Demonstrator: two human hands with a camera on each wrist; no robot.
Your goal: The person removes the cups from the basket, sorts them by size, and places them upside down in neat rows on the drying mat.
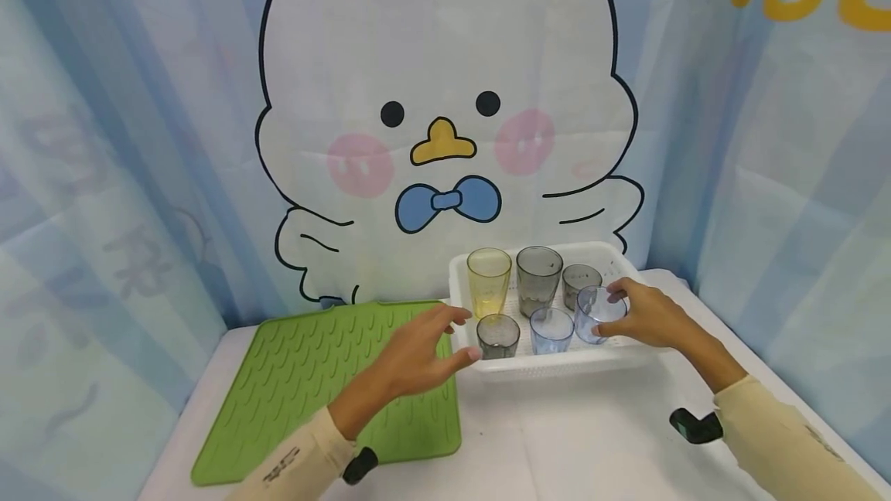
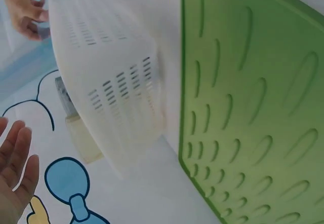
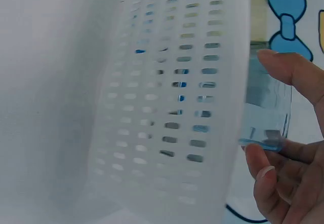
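Observation:
My right hand (image 1: 643,314) holds a short blue glass (image 1: 592,323) between thumb and fingers at the right end of a white basket (image 1: 543,364). In the right wrist view, that blue glass shows behind the basket's slotted wall, thumb and fingers on either side of it. My left hand (image 1: 425,350) hovers at the basket's left rim, fingers spread, beside a short grey glass (image 1: 498,340). It holds nothing. Also standing in the basket are another short blue glass (image 1: 551,335), a tall yellow glass (image 1: 489,284), a tall grey glass (image 1: 537,284) and a second short grey glass (image 1: 578,284).
A green ridged mat (image 1: 313,377) lies left of the basket, partly under my left arm. White cloth (image 1: 557,439) covers the table. Behind the basket hangs a curtain (image 1: 445,37) with a cartoon bird, and more curtains close off both sides.

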